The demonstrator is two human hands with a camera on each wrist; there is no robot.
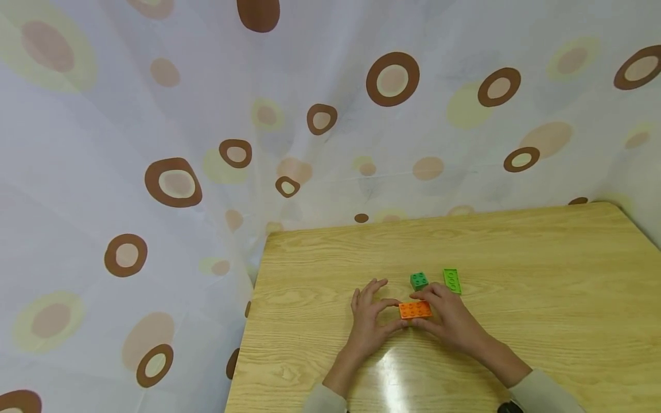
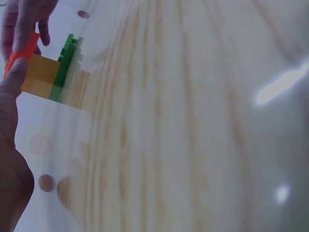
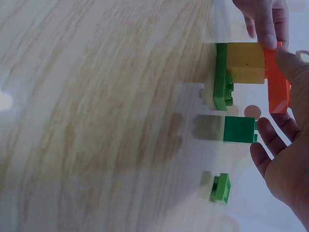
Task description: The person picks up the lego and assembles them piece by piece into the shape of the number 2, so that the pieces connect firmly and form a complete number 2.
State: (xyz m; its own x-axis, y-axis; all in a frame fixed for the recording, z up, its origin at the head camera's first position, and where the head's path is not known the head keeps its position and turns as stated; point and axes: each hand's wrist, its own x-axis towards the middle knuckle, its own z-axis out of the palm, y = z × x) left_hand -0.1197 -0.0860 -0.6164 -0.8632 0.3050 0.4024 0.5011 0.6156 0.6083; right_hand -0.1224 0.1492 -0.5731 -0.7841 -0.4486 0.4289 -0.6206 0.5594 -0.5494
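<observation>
Both hands are at one orange brick point(image 1: 415, 310) with rows of studs on top. My left hand point(image 1: 368, 324) pinches its left end between thumb and index finger, other fingers spread. My right hand point(image 1: 457, 321) grips the brick farther right, thumb at the near side and index finger at the far side. Under the orange brick, a yellow block point(image 3: 246, 63) stands on a green plate point(image 3: 221, 77) on the table. The orange brick is right at the yellow block's top and overhangs it to the right. In the head view it hides both lower pieces.
Just beyond the right fingers stands a dark green brick point(image 1: 419, 281). A thin light green piece point(image 1: 451, 281) lies right of it. The wooden table point(image 1: 542, 275) ends at the back against a spotted sheet point(image 1: 330, 155), which also hangs on the left.
</observation>
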